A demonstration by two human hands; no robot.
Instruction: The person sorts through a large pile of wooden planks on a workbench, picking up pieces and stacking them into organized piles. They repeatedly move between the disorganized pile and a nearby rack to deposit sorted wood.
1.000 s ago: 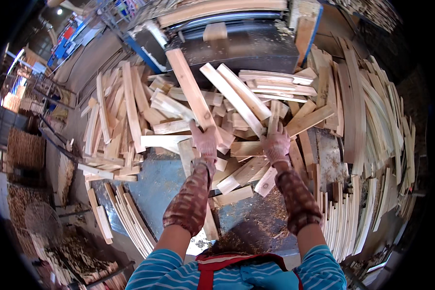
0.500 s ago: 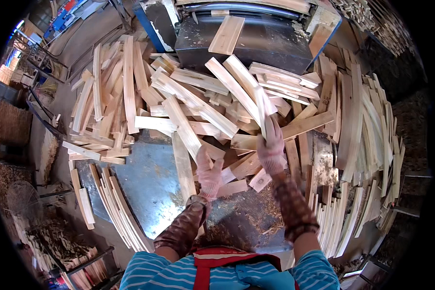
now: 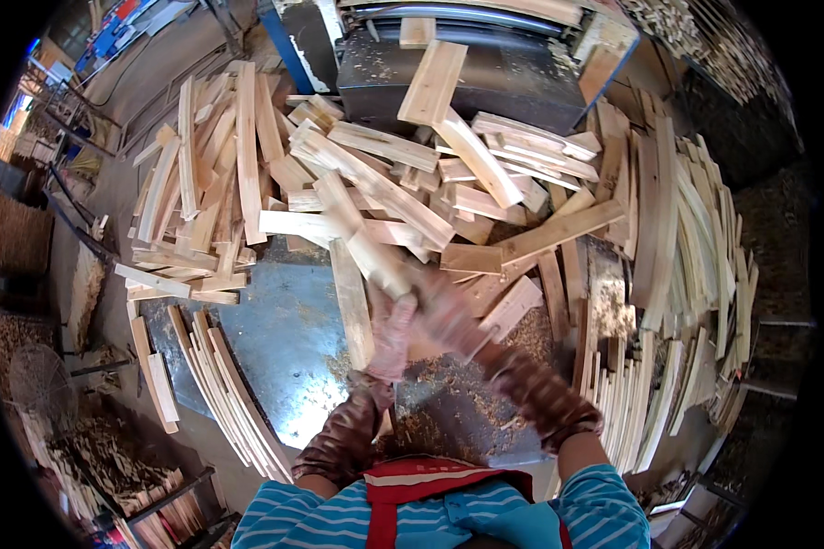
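Observation:
My left hand (image 3: 392, 340), in a pale pinkish work glove, is closed around the near end of a wooden board (image 3: 362, 236). The board slants away from me to the far left and is blurred by motion. My right hand (image 3: 450, 318), gloved too, has come across beside the left one, near the same board end. It is smeared, so its fingers and anything in them cannot be made out. Patterned sleeve covers run up both forearms. Beyond the hands lies a loose heap of boards, among them a pale slanting board (image 3: 482, 163) and a short board (image 3: 471, 259).
A dark machine bed (image 3: 513, 78) with a roller stands at the far side, one board (image 3: 435, 82) jutting from it. Sawdust lies on the metal tabletop (image 3: 284, 316). Sorted strips (image 3: 233, 393) line the left, and more stacked strips (image 3: 632, 403) the right.
My right hand has left the boards at right of centre and swung left and nearer, next to my left hand. One slanting board there is gone from its place. The machine's board has slid slightly nearer.

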